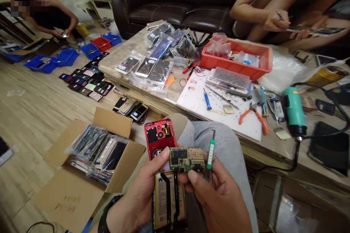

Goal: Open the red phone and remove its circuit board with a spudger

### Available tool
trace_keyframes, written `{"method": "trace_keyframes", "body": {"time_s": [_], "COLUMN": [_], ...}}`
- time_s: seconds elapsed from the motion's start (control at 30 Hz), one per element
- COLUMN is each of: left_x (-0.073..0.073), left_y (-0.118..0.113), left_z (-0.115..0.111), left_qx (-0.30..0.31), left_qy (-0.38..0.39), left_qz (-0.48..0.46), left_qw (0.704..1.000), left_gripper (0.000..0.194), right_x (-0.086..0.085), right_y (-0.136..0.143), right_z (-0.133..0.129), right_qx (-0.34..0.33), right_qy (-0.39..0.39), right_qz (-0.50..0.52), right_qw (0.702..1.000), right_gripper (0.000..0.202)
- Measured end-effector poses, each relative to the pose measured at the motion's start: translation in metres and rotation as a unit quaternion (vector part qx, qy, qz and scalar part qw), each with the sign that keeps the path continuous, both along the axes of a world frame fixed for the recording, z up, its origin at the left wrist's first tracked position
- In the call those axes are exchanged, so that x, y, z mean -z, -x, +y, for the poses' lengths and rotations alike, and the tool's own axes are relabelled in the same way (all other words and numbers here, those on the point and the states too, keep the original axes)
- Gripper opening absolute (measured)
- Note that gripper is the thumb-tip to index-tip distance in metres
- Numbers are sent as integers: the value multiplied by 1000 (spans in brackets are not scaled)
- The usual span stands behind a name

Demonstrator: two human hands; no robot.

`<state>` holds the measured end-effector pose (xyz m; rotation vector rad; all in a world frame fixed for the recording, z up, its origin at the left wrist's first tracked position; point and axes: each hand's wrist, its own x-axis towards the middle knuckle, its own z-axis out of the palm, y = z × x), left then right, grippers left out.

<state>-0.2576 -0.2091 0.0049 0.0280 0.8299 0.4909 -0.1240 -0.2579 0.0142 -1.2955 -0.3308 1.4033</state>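
Observation:
My left hand [144, 182] is closed round an opened phone [169, 204], whose battery and two black flex cables show. Its thumb lies at the left end of a green circuit board [187, 158], just above the battery. My right hand [218, 193] pinches the board's lower right edge between thumb and fingers. A green pry tool [210, 154] with a dark hooked tip is also held in that hand, pointing up. Behind the board a red phone back cover [160, 134] leans near my knee; what supports it is hidden.
A cardboard box [115, 160] of bagged phone parts stands at left. On the table [177, 98] lie bagged phones, orange-handled pliers [253, 116], a blue screwdriver [207, 100], a red bin [235, 62] and a green heat tool [294, 111]. Two other people sit nearby.

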Motion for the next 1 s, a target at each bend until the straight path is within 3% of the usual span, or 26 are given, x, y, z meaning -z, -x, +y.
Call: {"method": "trace_keyframes", "body": {"time_s": [1.0], "left_x": [3], "left_y": [0], "left_z": [0], "left_qx": [-6], "left_qy": [11], "left_qz": [3], "left_qw": [1000], "left_gripper": [54], "right_x": [2], "right_y": [-1], "right_z": [1], "right_qx": [0], "right_qy": [-13], "right_qz": [17], "right_qw": [1000], "right_gripper": [30]}}
